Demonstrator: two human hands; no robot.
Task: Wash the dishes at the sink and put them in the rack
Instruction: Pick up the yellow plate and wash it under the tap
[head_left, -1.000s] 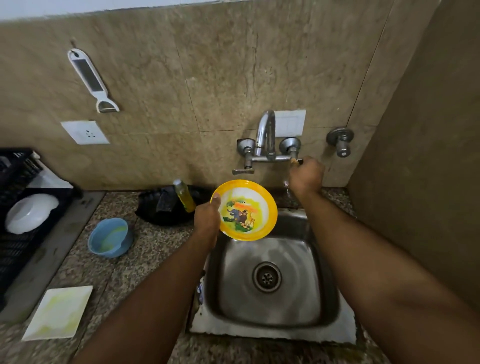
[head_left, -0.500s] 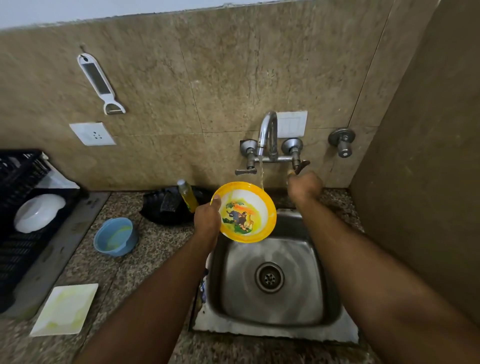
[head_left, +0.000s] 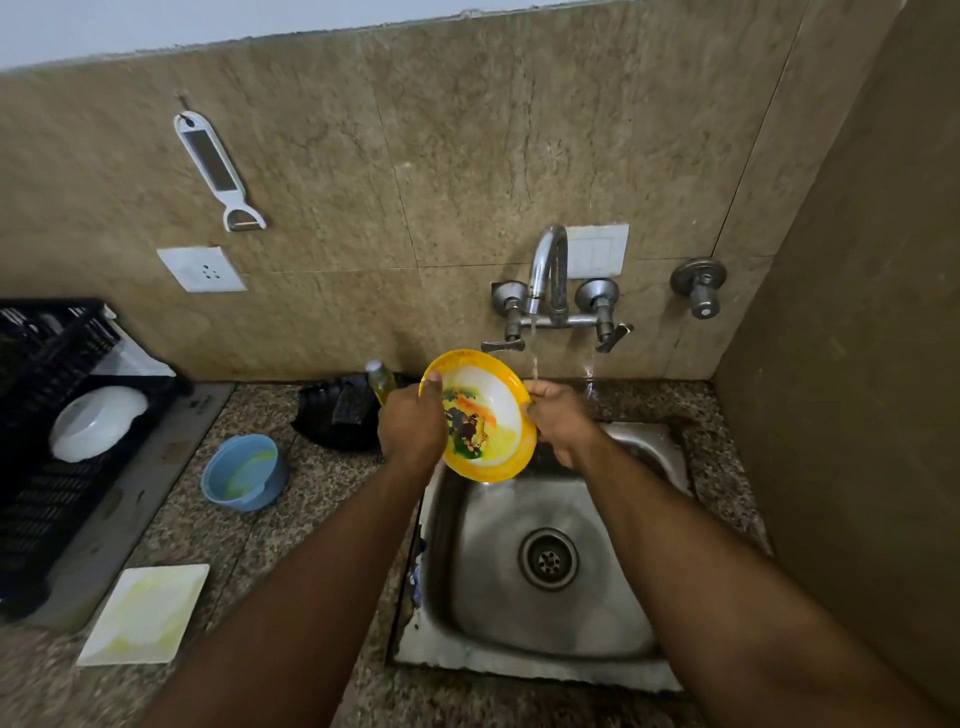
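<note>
We note the right hand (head_left: 558, 423) has left the tap handle (head_left: 613, 335) and now grips the yellow bowl (head_left: 480, 415) rim. Left hand (head_left: 410, 423) keeps its grip opposite. Bowl held tilted over the sink (head_left: 550, 670); water stream (head_left: 534, 358) running beside it.

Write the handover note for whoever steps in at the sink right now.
Left hand grips the yellow picture bowl at its left rim; right hand holds its right rim. The bowl is tilted over the sink, just beside the stream running from the tap.
Done: one white bowl sits in the black rack.
Left: rinse and rack the yellow bowl, then wash the blue bowl and the square white plate, both smeared yellow on the counter. Tap is on; shut it after.
</note>
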